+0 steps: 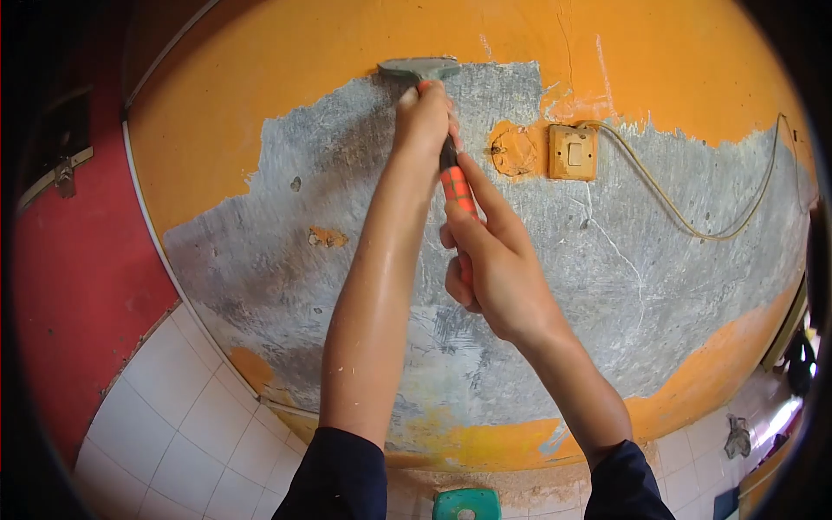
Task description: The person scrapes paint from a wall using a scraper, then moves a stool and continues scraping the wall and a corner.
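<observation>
Both my hands grip a long-handled paint scraper (419, 68) with an orange and black handle. My left hand (423, 121) is closed round the handle just below the wide metal head. Lower down, my right hand (496, 269) wraps the orange part, with its index finger stretched along it. The blade lies against the wall at the upper border of a bare grey patch (347, 173), where orange paint (329, 52) begins. Part of the handle is hidden by my fingers.
A light switch (573, 152) with a loose cable (663, 204) sits right of the scraper, beside a round orange-painted fitting (513, 149). A green stool (467, 504) stands below on the tiled floor (186, 407). At the left is a red door (87, 286).
</observation>
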The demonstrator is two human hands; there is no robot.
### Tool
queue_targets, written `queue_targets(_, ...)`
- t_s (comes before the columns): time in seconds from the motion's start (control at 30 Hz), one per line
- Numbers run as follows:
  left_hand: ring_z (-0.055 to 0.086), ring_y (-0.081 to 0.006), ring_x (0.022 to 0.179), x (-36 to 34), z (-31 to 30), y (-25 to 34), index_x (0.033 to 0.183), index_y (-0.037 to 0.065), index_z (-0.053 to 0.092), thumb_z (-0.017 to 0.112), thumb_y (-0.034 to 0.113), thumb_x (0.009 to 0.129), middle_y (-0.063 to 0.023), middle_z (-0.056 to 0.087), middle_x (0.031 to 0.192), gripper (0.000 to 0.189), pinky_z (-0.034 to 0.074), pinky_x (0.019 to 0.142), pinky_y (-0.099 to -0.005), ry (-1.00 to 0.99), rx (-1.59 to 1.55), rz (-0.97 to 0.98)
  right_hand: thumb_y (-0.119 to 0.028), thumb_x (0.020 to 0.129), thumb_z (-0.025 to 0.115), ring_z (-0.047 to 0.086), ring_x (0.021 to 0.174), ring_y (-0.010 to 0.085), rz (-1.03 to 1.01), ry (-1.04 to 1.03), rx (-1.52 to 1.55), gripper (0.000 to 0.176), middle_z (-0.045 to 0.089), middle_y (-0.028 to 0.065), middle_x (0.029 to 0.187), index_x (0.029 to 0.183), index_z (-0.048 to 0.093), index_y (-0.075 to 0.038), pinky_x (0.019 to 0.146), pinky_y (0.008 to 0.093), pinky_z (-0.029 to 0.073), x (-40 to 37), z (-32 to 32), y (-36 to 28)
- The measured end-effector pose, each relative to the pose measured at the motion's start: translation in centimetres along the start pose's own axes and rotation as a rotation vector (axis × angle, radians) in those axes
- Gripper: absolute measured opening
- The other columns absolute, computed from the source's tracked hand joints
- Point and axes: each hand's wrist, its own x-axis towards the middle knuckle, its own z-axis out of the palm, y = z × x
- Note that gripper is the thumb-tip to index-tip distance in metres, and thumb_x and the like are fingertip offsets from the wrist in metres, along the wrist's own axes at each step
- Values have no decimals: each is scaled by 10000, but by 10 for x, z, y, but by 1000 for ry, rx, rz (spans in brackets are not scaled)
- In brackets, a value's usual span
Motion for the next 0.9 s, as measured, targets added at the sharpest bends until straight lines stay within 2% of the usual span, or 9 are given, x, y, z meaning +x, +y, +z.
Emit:
queue_targets(0.1,450,-125,422,-4,-2,4,875,30,460,470,225,944,-59,492,695,207,393,354,-308,15,-29,-16,-208,1000,458,371,445,57,43,-1,113,549,481,25,807,1505,248,-161,376,212,275,-1,9,-6)
queue_targets(0.3,457,-139,419,2,-20,8,895,27,454,471,212,937,-60,487,681,190,397,361,-319,-88,-30,-43,-222,998,481,364,438,56,3,42,105,554,484,26,801,1501,256,-164,373,206,274,4,33,8)
queue_targets(0.43,463,-147,418,-8,-22,1,893,17,453,476,196,929,-60,477,645,185,397,363,-320,-63,-83,-56,-210,997,477,373,430,59,7,79,113,553,493,31,802,1502,255,-165,368,208,276,-2,41,17)
queue_targets(0.53,466,-147,423,9,-24,12,915,18,449,474,190,928,-61,486,674,174,404,363,-320,-129,-50,2,-201,996,474,384,430,65,-43,99,91,553,497,33,802,1502,254,-164,369,207,275,14,49,16)
queue_targets(0.6,472,-146,431,11,-23,12,923,17,443,475,190,929,-63,490,691,176,401,361,-319,-154,-73,-36,-193,995,470,387,431,67,-32,111,100,551,498,33,803,1502,254,-163,368,207,273,7,51,10)
queue_targets(0.73,475,-150,439,1,-24,8,877,14,454,468,156,906,-61,473,642,146,389,366,-325,-102,-131,-34,-167,992,456,387,434,68,-2,123,90,547,505,38,811,1501,255,-152,366,206,275,5,52,14)
queue_targets(0.8,431,-75,493,8,-24,18,867,102,454,507,221,942,17,470,688,151,371,420,-249,-152,-60,-68,-160,991,449,385,434,68,-25,134,85,544,506,39,815,1500,257,-148,366,207,277,12,54,4)
queue_targets(0.9,434,-86,500,-2,-24,17,823,102,456,502,218,940,15,461,673,172,383,439,-259,-145,-79,-69,-156,988,450,380,433,69,-20,125,112,542,509,40,821,1497,264,-141,365,209,277,6,51,6)
